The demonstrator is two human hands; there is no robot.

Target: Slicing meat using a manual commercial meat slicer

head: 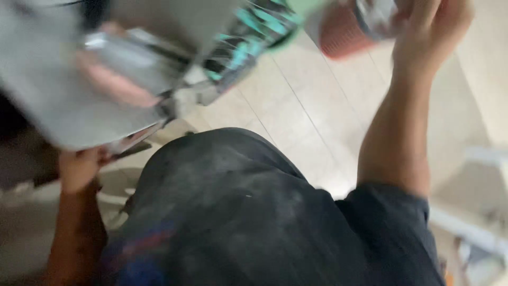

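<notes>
Heavy blur throughout. Bundle [159, 69] at 10 to 12 o'clock: grey and silver sheeting with a teal-patterned strip and a pink patch, kind unclear. My left hand [79, 167], at 8 o'clock, has its grip closed on the bundle's lower edge, forearm rising from below. My right hand [431, 29], at 1 o'clock, arm raised and bent, has its grip wrapped on a red ribbed can [344, 32]. Tiled floor [317, 116] beneath.
</notes>
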